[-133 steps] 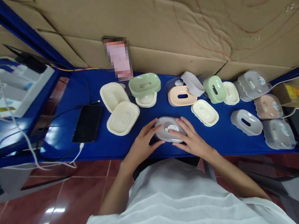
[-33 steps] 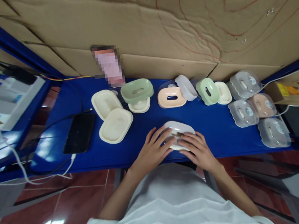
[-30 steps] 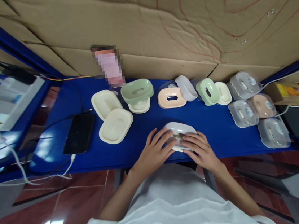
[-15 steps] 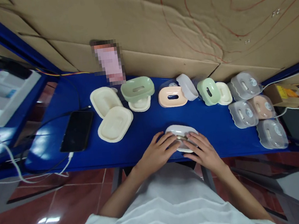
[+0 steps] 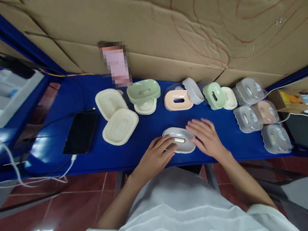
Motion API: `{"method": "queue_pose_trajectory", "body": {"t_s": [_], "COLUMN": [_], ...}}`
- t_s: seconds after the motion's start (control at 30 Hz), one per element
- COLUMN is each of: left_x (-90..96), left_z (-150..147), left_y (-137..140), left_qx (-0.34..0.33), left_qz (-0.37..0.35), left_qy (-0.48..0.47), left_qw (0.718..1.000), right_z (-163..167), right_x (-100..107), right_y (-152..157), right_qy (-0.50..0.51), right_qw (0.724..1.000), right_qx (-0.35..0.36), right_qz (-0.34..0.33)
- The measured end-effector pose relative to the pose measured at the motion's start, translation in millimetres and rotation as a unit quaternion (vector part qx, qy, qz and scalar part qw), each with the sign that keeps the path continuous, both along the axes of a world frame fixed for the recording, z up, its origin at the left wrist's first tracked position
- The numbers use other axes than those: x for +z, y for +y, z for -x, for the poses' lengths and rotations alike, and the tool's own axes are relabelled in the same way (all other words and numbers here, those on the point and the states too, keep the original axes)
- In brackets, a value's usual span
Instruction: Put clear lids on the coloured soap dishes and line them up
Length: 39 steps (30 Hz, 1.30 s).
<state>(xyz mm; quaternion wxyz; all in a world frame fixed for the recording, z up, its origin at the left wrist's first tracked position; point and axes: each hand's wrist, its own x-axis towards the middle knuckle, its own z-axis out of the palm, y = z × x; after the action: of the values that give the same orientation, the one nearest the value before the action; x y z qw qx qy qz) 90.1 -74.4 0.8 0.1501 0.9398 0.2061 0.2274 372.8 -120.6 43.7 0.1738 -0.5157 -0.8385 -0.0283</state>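
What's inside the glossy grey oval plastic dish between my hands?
A cream elongated bar shows along the middle of the grey oval dish. Your left hand covers part of its left end, so what lies beneath those fingers can't be seen.

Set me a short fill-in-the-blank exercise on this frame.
The left hand lies over the grey dish's ____ end, opposite the right hand.
The table is ____.
The cable plugged into the black device is ____.
Clear-covered dishes at the right: three grey, one ____.

Missing words: left, blue, white, peach.
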Motion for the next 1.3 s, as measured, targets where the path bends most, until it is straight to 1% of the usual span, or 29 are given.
{"method": "queue_pose_trajectory", "body": {"t_s": [0.07, 0.13, 0.2, 0.23, 0.33, 0.43, 0.5, 0.63, 0.73, 0.8, 0.87, 0.93, 1.03, 1.1, 1.17, 1.23, 1.3], "left_x": [-2.1, -4.1, -5.9, -6.6, -7.7, -7.6, -7.3, -7.8, -8.4, -7.8, -6.5, -5.4, -6.5, -9.3, -12.6, -14.8, -15.4], "left_z": [9, 17, 22, 24, 27, 27, 27, 28, 29, 30, 30, 31, 31, 30, 30, 30, 30], "left_y": [-2, -5, -7, -8, -10, -9, -8, -8, -10, -10, -11, -11, -9, -7, -5, -4, -3], "left_qx": [0.024, 0.048, 0.071, 0.082, 0.105, 0.110, 0.105, 0.103, 0.121, 0.124, 0.125, 0.136, 0.162, 0.168, 0.163, 0.157, 0.157], "left_qz": [0.009, 0.016, 0.020, 0.021, 0.019, 0.017, 0.020, 0.027, 0.040, 0.060, 0.087, 0.120, 0.173, 0.198, 0.214, 0.223, 0.227], "left_qy": [-0.012, -0.020, -0.025, -0.028, -0.036, -0.041, -0.042, -0.050, -0.083, -0.103, -0.111, -0.113, -0.138, -0.164, -0.182, -0.181, -0.166], "left_qw": [1.000, 0.999, 0.997, 0.996, 0.994, 0.993, 0.993, 0.993, 0.988, 0.985, 0.982, 0.977, 0.962, 0.951, 0.946, 0.945, 0.947], "right_z": [4, 9, 13, 13, 6, -12, -25, -40, -38, -32, -24, -12, 15, 35, 52, 65, 72], "right_x": [12, 18, 20, 20, 21, 24, 24, 15, 12, 19, 31, 46, 58, 55, 44, 30, 15], "right_y": [51, 102, 142, 156, 177, 188, 201, 233, 246, 243, 225, 194, 129, 86, 53, 31, 21], "right_qy": [-0.009, -0.022, -0.036, -0.047, -0.087, -0.105, -0.123, -0.163, -0.163, -0.152, -0.126, -0.087, -0.047, -0.058, -0.071, -0.073, -0.065], "right_qw": [0.999, 0.997, 0.994, 0.992, 0.986, 0.986, 0.981, 0.959, 0.955, 0.959, 0.968, 0.979, 0.987, 0.985, 0.983, 0.985, 0.989], "right_qx": [-0.033, -0.055, -0.075, -0.085, -0.099, -0.065, -0.042, -0.018, 0.007, 0.011, 0.007, 0.008, 0.026, 0.051, 0.062, 0.052, 0.035], "right_qz": [0.012, 0.042, 0.068, 0.079, 0.098, 0.111, 0.141, 0.229, 0.248, 0.240, 0.217, 0.184, 0.148, 0.151, 0.157, 0.147, 0.128]}}
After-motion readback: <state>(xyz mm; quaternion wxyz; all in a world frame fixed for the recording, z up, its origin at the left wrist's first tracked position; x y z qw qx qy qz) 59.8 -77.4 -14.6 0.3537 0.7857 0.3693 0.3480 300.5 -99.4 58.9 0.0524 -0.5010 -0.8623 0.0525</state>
